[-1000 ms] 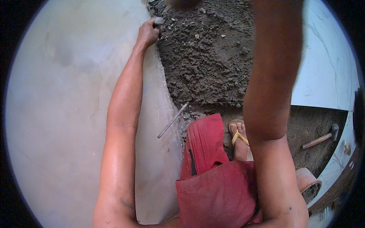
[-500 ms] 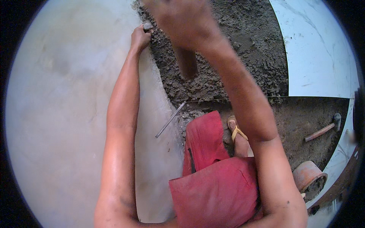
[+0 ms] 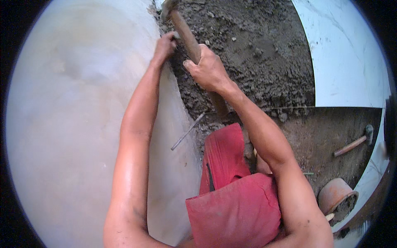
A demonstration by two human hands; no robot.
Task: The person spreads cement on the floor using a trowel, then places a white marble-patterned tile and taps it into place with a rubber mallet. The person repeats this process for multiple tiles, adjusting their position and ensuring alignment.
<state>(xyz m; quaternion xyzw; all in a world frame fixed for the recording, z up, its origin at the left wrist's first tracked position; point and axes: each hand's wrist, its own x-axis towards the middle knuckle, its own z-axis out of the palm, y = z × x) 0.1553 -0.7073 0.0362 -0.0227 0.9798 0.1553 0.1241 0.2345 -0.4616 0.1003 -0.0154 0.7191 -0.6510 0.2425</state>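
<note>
In my right hand (image 3: 209,69) is the wooden handle of a hammer (image 3: 188,37), gripped partway along. The hammer's grey head (image 3: 167,9) is up at the foot of the pale wall, just beyond my left hand (image 3: 166,44). My left hand is closed beside the wall, at the edge of the rough wet mortar (image 3: 256,53). A bit of something grey shows at its fingers, too blurred to name, and the hammer handle passes close by it.
A thin metal rod (image 3: 188,131) stands by the smooth wall (image 3: 82,136), with a string running right from it. Large white tiles (image 3: 347,62) border the mortar. A second hammer (image 3: 351,146) and a tipped bucket of mortar (image 3: 333,193) lie at the right.
My right hand has come down and nearer from the top edge, bringing the hammer's head into view. My left hand has shifted slightly right, still closed. Small loose lumps now show on the mortar.
</note>
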